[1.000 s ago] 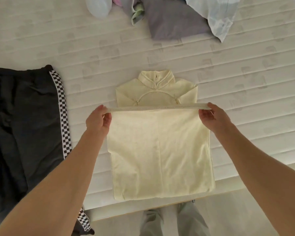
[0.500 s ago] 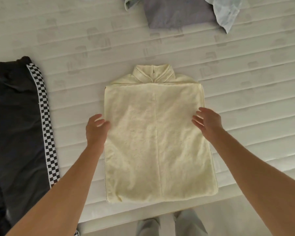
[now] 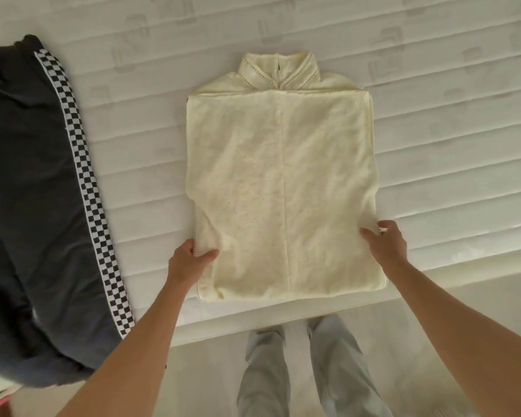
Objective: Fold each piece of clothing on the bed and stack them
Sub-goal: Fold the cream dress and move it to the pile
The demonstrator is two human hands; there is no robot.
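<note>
Pinching the lower side edges of a cream high-collared garment (image 3: pixel 283 188), a person works at the near edge of a bed (image 3: pixel 433 176), the piece lying flat at centre with its hem folded up to the shoulders and the collar pointing to 12 o'clock. The left hand (image 3: pixel 187 260), at about 7 o'clock on the cloth, has its thumb on top and fingers tucked under the edge; the right hand (image 3: pixel 387 245), at about 4 o'clock, holds the opposite edge the same way. Dark trousers with a checkered stripe (image 3: pixel 42 191) lie spread at 9 o'clock, apparently still unfolded. The next fold looks likely to carry the bottom up again. The risk: the folded bottom sits right at the mattress edge, so an uneven lift could let layers slip apart or slide off toward the floor.
</note>
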